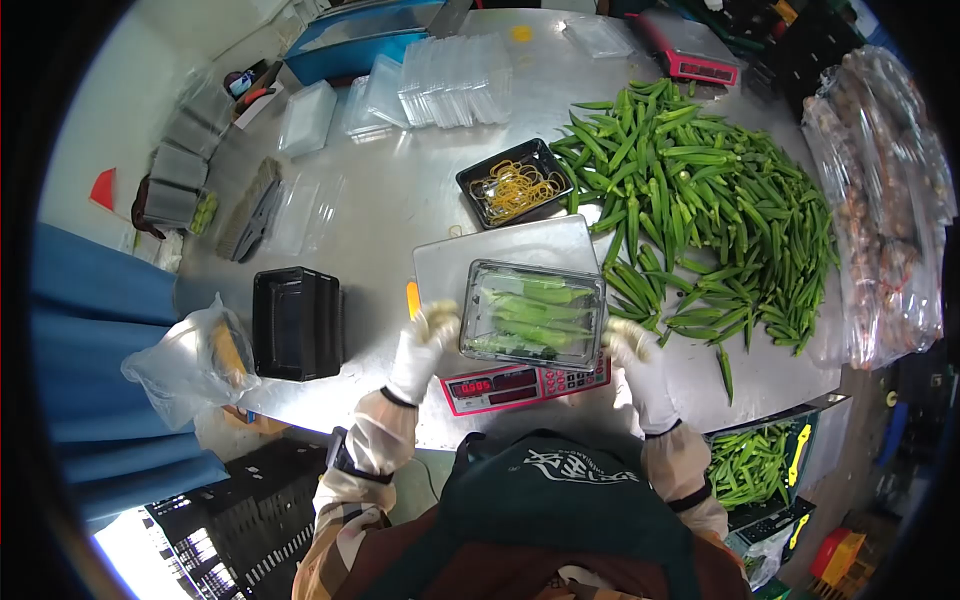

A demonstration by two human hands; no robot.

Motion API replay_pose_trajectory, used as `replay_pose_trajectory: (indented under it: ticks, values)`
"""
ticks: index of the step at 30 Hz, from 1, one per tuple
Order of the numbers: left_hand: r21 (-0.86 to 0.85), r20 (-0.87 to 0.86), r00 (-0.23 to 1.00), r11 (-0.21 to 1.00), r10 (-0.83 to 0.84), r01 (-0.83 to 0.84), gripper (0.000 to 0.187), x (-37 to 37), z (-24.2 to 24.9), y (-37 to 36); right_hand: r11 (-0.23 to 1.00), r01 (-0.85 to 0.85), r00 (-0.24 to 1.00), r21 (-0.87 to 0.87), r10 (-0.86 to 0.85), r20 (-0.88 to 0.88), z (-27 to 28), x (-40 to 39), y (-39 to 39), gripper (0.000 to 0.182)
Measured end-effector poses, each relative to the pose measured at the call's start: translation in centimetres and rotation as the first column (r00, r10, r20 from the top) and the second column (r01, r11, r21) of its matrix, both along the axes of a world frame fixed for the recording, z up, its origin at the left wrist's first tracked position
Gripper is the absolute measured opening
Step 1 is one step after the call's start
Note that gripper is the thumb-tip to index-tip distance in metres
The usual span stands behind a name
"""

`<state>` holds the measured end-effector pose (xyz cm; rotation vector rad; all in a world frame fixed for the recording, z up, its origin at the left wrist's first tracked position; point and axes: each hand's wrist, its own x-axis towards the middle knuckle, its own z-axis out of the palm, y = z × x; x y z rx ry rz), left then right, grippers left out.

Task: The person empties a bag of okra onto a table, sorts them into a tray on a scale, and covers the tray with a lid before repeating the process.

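Note:
A black tray of okra (535,312) with a clear lid is held level over the front part of the scale (440,262). My left hand (430,335), in a pale glove, grips the tray's left side with curled fingers. On the opposite side, my right hand (632,345), gloved too, closes on the right edge. Green pods show through the plastic in rows. Below the tray, the scale's red front panel (490,390) has a lit display. An orange-handled tool (413,298) pokes out beside the scale by my left hand.
A big okra heap (715,200) covers the table's right side. Rubber bands (515,190) fill a small black tray behind the scale. Nested black trays (297,325) stand left, with a brush (250,212) and stacked clear lids (455,80) farther back. A second scale (690,60) sits back right.

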<state>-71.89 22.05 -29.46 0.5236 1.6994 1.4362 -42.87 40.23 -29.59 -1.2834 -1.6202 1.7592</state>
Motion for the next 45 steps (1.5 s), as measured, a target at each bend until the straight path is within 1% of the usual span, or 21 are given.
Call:
replay_pose_trajectory:
  ticks: [2, 6, 8, 11, 17, 19, 21, 22, 24, 25, 26, 28, 29, 30, 32, 34, 36, 38, 41, 43, 45]
  values:
    - [-0.033, 0.296, 0.952, 0.997, 0.083, -0.076, 0.030, 2.7, 2.8, -0.6, 0.947, -0.039, 0.993, -0.320, 0.002, -0.117, -0.7, 1.0, -1.5, 0.027]
    - [0.016, 0.632, 0.765, 0.986, 0.119, -0.166, 0.031, 2.6, 0.0, -2.5, 0.856, 0.046, 0.951, -0.515, -0.195, -0.240, -1.0, 0.3, -2.0, 0.022]
    - [0.102, 0.713, 0.698, 0.974, 0.071, -0.203, 0.031, 2.6, -1.2, -3.0, 0.833, -0.026, 0.940, -0.552, -0.168, -0.297, 0.0, 0.5, -1.7, 0.023]
    - [0.183, 0.774, 0.633, 0.955, 0.007, -0.234, 0.030, 2.8, -2.1, -3.4, 0.836, -0.100, 0.922, -0.540, -0.126, -0.367, 0.1, 0.7, -1.4, 0.024]
    - [0.043, 0.668, 0.744, 0.998, 0.006, -0.046, 0.040, 4.1, -0.4, -2.9, 0.841, -0.172, 0.867, -0.513, -0.118, -0.484, -1.7, 1.0, 0.0, 0.031]
    - [0.017, 0.505, 0.847, 0.983, -0.166, 0.183, 0.046, 3.2, 1.4, -3.2, 0.833, -0.183, 0.910, -0.522, -0.057, -0.410, -1.1, 0.9, 1.4, 0.032]
    - [0.056, 0.182, 0.924, 0.942, -0.336, 0.332, 0.058, 1.2, 0.5, -3.4, 0.912, -0.248, 0.963, -0.328, 0.195, -0.189, -1.0, 0.8, 3.9, 0.031]
    - [0.039, 0.178, 0.959, 0.975, -0.222, 0.218, 0.060, 0.9, 1.3, -2.7, 0.925, -0.300, 0.954, -0.232, 0.297, -0.049, -0.8, 0.3, 5.3, 0.030]
    - [0.004, 0.167, 0.986, 1.000, 0.015, -0.016, 0.063, 0.3, 4.2, -0.7, 0.964, -0.243, 0.968, -0.110, 0.232, -0.100, 0.7, -3.0, 7.3, 0.028]
    - [-0.030, 0.271, 0.962, 0.999, 0.023, -0.015, 0.055, 0.1, 4.7, 0.6, 0.967, -0.253, 0.967, -0.036, 0.251, -0.050, 1.4, -5.0, 8.5, 0.027]
    - [-0.038, 0.058, 0.998, 0.999, 0.003, -0.001, 0.052, 0.3, 3.2, 1.7, 0.963, -0.266, 0.964, 0.038, 0.266, 0.003, 2.2, -7.0, 9.7, 0.026]
    - [-0.113, -0.109, 0.984, 0.985, -0.144, 0.131, 0.047, 0.9, 2.7, 3.0, 0.901, -0.230, 0.943, 0.367, 0.299, -0.143, -0.4, -11.1, 12.9, 0.023]
    - [-0.077, -0.187, 0.975, 0.991, -0.119, 0.106, 0.043, 1.0, 1.4, 3.2, 0.829, -0.227, 0.965, 0.511, 0.261, 0.004, -0.6, -13.1, 14.6, 0.023]
    - [-0.294, -0.307, 0.919, 0.943, -0.247, 0.156, 0.040, 0.4, 0.7, 3.1, 0.754, -0.253, 0.965, 0.606, 0.237, 0.109, -1.2, -14.9, 16.2, 0.021]
    - [-0.065, -0.232, 0.939, 0.967, -0.254, 0.245, 0.039, 0.3, -0.3, 2.3, 0.714, -0.412, 0.871, 0.566, 0.127, 0.475, -1.2, -18.6, 18.8, 0.017]
    - [0.013, 0.359, 0.885, 0.950, -0.297, 0.313, 0.034, 0.1, 0.3, 2.0, 0.506, -0.381, 0.889, 0.774, -0.028, 0.456, -3.7, -20.8, 20.4, 0.014]
    - [-0.298, 0.300, 0.922, 0.894, -0.244, 0.333, 0.029, -0.9, 4.0, 1.9, 0.311, -0.559, 0.779, 0.768, -0.118, 0.615, -4.5, -22.7, 21.3, 0.015]
    - [-0.202, 0.360, 0.917, 0.946, -0.171, 0.255, 0.029, -2.1, 2.7, 0.3, 0.206, -0.674, 0.660, 0.709, -0.262, 0.704, -4.6, -24.2, 21.4, 0.027]
    - [0.060, 0.642, 0.766, 0.996, 0.008, -0.061, 0.041, -3.5, 1.8, -1.4, 0.365, -0.701, 0.527, 0.612, -0.312, 0.790, -8.8, -25.4, 23.2, 0.028]
    - [0.165, 0.700, 0.712, 0.961, 0.043, -0.220, 0.062, -4.1, 4.0, -0.8, 0.328, -0.695, 0.575, 0.640, -0.280, 0.769, -9.9, -24.6, 23.9, 0.019]
    - [0.249, 0.748, 0.664, 0.934, -0.019, -0.255, 0.065, -5.3, 1.6, -1.9, 0.330, -0.687, 0.593, 0.648, -0.262, 0.762, -9.5, -24.3, 24.1, 0.010]
